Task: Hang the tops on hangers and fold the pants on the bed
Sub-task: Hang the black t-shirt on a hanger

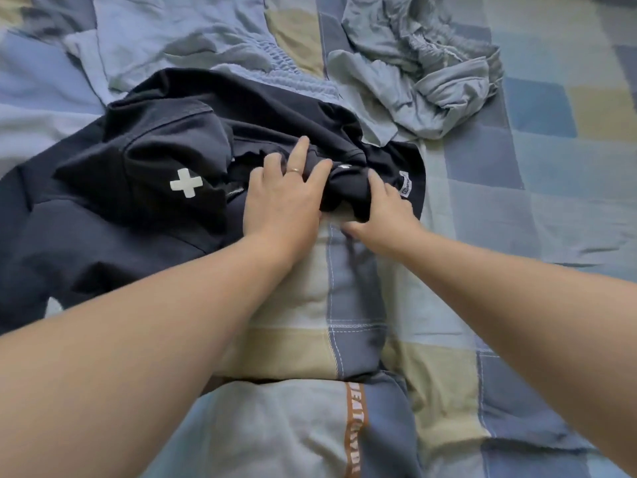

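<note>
A bunched fold of dark cloth is pinched between the curled fingers (379,191) and thumb of the right hand (382,212). The fingers (300,150) of the left hand (282,198), one of them ringed (294,171), are spread wide and nearly straight and are pressed flat on the same cloth just beside.

The dark navy garment (138,150) is thus pinned on one side and gathered on the other, apparently so that an edge near its white label (405,188) can be found and drawn straight. A white cross (186,182) is printed on it to the left of the hands. Whether it is a top or a pair of pants cannot be told from its rumpled lie.

The garment is spread across the left and middle of the bed (517,167), on a checked blue and yellow cover. Behind it, and partly overlapped by it, a pale blue garment (172,36) with a gathered elastic band is laid out. A crumpled grey-blue garment (431,81) is heaped near the far right. Both are judged to be awaiting sorting, and no hanger is seen.
</note>
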Tool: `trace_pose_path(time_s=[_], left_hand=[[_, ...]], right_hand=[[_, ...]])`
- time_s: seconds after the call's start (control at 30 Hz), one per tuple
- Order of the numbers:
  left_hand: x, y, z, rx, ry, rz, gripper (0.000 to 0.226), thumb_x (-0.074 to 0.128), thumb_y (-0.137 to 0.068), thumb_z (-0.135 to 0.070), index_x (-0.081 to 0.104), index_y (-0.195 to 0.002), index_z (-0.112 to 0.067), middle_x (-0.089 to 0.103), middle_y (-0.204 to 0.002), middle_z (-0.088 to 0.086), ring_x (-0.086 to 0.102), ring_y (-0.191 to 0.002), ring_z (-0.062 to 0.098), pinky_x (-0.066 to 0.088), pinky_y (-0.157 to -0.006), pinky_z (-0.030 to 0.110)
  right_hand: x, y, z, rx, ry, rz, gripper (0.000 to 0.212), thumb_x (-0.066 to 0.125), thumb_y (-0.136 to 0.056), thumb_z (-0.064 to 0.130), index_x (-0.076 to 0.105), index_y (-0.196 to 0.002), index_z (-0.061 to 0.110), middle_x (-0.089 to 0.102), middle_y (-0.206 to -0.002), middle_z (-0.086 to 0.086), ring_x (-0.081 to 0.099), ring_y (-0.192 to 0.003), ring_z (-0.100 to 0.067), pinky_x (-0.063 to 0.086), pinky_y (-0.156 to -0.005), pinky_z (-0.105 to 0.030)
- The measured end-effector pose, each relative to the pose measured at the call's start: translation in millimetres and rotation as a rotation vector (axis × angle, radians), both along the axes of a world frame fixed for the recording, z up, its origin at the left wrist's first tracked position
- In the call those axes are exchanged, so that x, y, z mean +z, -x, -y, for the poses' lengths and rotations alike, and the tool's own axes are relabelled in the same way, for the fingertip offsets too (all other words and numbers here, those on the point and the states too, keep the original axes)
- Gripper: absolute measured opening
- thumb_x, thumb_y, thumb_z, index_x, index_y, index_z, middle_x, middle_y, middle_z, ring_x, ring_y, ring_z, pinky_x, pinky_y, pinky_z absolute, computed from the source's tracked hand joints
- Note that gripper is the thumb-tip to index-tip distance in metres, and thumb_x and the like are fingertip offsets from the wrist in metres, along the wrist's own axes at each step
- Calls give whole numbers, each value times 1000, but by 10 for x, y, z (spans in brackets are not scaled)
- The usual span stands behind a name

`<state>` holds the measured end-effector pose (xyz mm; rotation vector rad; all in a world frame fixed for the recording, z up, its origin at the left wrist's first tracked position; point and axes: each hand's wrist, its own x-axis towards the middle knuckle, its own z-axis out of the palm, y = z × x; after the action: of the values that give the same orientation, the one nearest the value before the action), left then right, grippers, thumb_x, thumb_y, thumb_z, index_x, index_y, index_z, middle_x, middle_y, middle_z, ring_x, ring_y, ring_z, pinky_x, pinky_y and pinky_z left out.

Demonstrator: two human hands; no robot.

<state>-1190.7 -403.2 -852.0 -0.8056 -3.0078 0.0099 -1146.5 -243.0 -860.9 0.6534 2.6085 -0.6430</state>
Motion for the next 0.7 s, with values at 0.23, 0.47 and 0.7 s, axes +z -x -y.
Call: trace_pose_path(time_s=[0.23,0.47,0.7], left_hand=[[-221,29,-194,32,46,-57,71,61,-93,-28,24,-152,-41,6,-168,4,35,-132,42,33,-103,47],[17,-532,132,304,-80,139,104,68,-81,-15,0,-156,-36,-8,-166,5,25,-144,37,33,-109,48],[420,-1091,582,458,-26,456,21,45,-100,-10,58,-116,-14,61,-117,10,58,-107,33,43,-84,42]], right_hand=[[-269,93,-267,-80,-40,-159,29,48,-97,11,61,-121,17,61,-119,-14,52,-98,-32,40,-76,-32],[380,-461,-309,-159,146,-215,10,49,-102,19,57,-95,20,59,-89,-4,52,-85,-27,31,-65,-30],[1410,-1147,-336,-126,279,-244,19,58,-99,23,63,-82,18,62,-71,5,57,-66,-17,40,-53,-15]])
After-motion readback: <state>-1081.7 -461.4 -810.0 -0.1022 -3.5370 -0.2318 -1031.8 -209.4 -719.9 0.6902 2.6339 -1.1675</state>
